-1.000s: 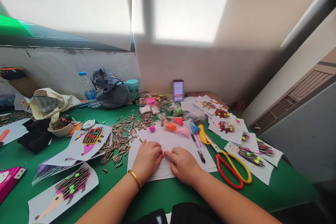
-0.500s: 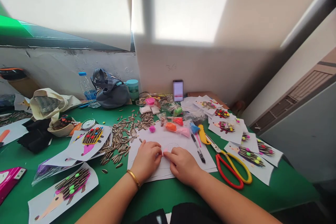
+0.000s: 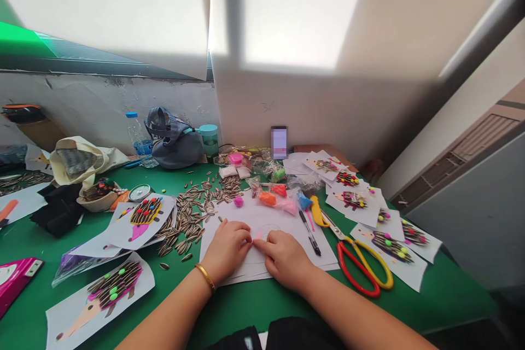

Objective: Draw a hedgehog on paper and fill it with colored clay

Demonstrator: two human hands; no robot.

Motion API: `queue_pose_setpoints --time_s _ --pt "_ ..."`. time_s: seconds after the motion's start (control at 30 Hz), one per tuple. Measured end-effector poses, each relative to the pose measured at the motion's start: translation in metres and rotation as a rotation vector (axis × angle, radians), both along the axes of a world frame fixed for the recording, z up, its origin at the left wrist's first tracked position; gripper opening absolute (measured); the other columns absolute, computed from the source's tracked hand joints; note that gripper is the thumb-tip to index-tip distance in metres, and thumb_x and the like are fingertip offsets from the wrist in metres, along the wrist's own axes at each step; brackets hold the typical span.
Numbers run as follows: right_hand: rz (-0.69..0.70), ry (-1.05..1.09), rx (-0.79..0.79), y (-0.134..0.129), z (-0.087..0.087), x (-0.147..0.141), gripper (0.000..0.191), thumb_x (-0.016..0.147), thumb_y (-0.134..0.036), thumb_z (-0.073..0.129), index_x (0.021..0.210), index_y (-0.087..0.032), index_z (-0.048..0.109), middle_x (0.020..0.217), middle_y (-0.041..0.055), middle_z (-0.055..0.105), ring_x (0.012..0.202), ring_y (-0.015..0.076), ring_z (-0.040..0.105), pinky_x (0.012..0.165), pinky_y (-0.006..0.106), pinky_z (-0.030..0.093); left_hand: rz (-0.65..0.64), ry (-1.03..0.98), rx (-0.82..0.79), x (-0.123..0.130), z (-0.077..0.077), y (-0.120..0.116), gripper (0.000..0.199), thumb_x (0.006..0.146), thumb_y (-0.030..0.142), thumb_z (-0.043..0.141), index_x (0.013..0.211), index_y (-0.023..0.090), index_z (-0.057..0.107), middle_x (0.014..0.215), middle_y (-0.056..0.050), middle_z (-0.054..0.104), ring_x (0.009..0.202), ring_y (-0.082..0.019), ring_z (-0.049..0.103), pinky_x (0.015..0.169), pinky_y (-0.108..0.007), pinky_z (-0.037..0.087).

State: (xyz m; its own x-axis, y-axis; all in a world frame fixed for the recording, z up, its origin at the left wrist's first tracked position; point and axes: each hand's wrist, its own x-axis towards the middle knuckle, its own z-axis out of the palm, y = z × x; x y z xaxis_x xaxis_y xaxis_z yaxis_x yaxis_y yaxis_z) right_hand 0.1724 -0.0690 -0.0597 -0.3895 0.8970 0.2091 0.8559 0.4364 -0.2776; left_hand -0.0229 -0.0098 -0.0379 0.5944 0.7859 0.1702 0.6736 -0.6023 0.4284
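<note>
Left hand [image 3: 226,249] and right hand [image 3: 285,260] lie half-curled on the paper sheet [image 3: 262,220], pink clay bit [image 3: 258,235] between them, hold unclear; a sideways slip could scatter the adjacent sunflower seeds [image 3: 188,213]

Green table [image 3: 443,295], loose sunflower seeds [image 3: 188,208], hedgehog collages [image 3: 102,287], white paper [image 3: 283,216], scissors [image 3: 337,228]

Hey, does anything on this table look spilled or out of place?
Yes: loose striped sunflower seeds lie scattered across the green tabletop, just left of the white paper under the left hand. One stray seed sits apart from the rest. They look spilled because nothing contains them.
</note>
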Motion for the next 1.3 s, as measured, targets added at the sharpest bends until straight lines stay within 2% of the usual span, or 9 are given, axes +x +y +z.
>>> queue_pose_setpoints --time_s 0.3,0.47,0.63,0.83,0.97,1.17,1.3 --pt "0.003 0.014 -0.012 -0.001 0.001 0.0 0.044 0.083 -0.013 0.053 0.124 -0.028 0.06 0.092 0.004 0.057 0.084 0.0193 0.05 0.074 0.03 0.035 0.005 0.007 0.124 0.005 -0.001 -0.005 0.013 0.078 0.012 0.058 0.078 0.022 0.067 0.098 -0.004 0.067 0.097 -0.022 0.059 0.105 -0.048 0.035" --pt "-0.003 0.009 -0.007 0.0 -0.001 0.001 0.048 0.083 -0.012 0.053 0.127 -0.028 0.059 0.092 0.0039 0.057 0.083 0.0189 0.05 0.074 0.03 0.035 0.023 0.01 0.037 -0.002 0.006 0.0 0.011 0.079 0.016 0.06 0.075 0.021 0.069 0.094 -0.004 0.067 0.094 -0.022 0.059 0.084 -0.036 0.044" --pt "0.002 -0.008 0.002 0.0 -0.001 0.0 0.047 0.082 -0.012 0.055 0.127 -0.028 0.059 0.092 0.0044 0.057 0.084 0.019 0.05 0.075 0.03 0.035 0.033 -0.006 -0.061 -0.007 0.012 0.004 0.011 0.079 0.015 0.06 0.076 0.019 0.069 0.085 -0.004 0.067 0.088 -0.02 0.059 0.081 -0.032 0.044" --pt "-0.003 -0.014 0.006 -0.001 -0.001 0.0 0.047 0.083 -0.012 0.054 0.127 -0.027 0.059 0.094 0.0048 0.058 0.085 0.0193 0.051 0.075 0.03 0.036 0.06 0.036 -0.088 -0.006 0.008 0.004 0.004 0.079 0.02 0.065 0.081 0.02 0.069 0.083 -0.004 0.067 0.083 -0.02 0.06 0.074 -0.031 0.044" --pt "-0.007 -0.001 0.016 0.0 -0.002 0.001 0.045 0.084 -0.012 0.053 0.127 -0.024 0.058 0.093 0.0051 0.058 0.085 0.0195 0.052 0.074 0.031 0.037 0.037 0.025 -0.072 -0.003 0.002 0.003 0.015 0.081 0.022 0.066 0.095 0.022 0.072 0.089 -0.004 0.069 0.088 -0.021 0.061 0.078 -0.031 0.044" --pt "-0.005 0.008 0.023 0.0 -0.002 0.002 0.045 0.085 -0.013 0.051 0.128 -0.022 0.058 0.093 0.006 0.06 0.086 0.0201 0.052 0.074 0.031 0.038 0.007 0.075 0.058 0.003 -0.004 0.001 0.016 0.088 0.026 0.06 0.081 0.021 0.073 0.081 -0.005 0.067 0.081 -0.02 0.061 0.075 -0.032 0.044" --pt "-0.009 0.01 0.019 0.0 0.0 0.001 0.043 0.085 -0.012 0.05 0.126 -0.023 0.059 0.092 0.0055 0.06 0.085 0.0199 0.052 0.074 0.031 0.038 -0.01 0.179 0.147 0.007 -0.004 -0.002 0.016 0.09 0.022 0.055 0.081 0.018 0.068 0.083 -0.007 0.065 0.081 -0.023 0.059 0.074 -0.035 0.043"
